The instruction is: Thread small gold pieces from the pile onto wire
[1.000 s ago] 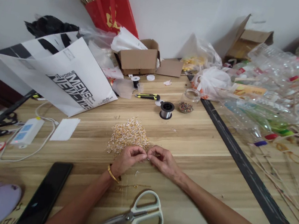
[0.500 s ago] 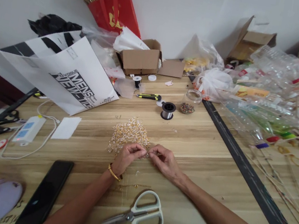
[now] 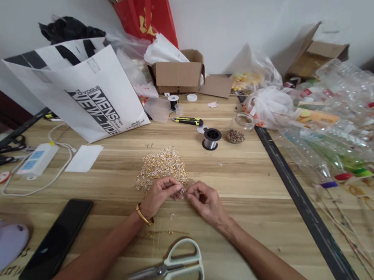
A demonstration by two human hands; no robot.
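Observation:
My left hand (image 3: 161, 195), with a gold bracelet (image 3: 144, 214) at its wrist, pinches a small clear bead (image 3: 182, 191) between thumb and fingertips. Close beside it, my right hand (image 3: 206, 201) is closed in a pinch, its fingertips almost touching the bead; what they hold is too fine to make out. A heap of gold and clear beads (image 3: 163, 167) lies just behind my left hand. Nearer to me, a thin gold chain (image 3: 168, 232) is stretched on the wooden table (image 3: 255, 179). White-handled scissors (image 3: 184, 268) lie in front of it, and faint thin lines run below my left hand.
Behind the beads stand a wire spool (image 3: 211, 139), a glass jar (image 3: 239, 128) of small beads and a utility knife (image 3: 188, 120). A phone (image 3: 56, 241), power strip (image 3: 38, 160) and white paper bag (image 3: 91, 92) are left. Plastic bottles (image 3: 337, 135) crowd the right beyond a black strip.
My left fingertips have shifted slightly, and the small bead now shows between them. My right hand keeps its pinch in nearly the same place. The view has moved a little.

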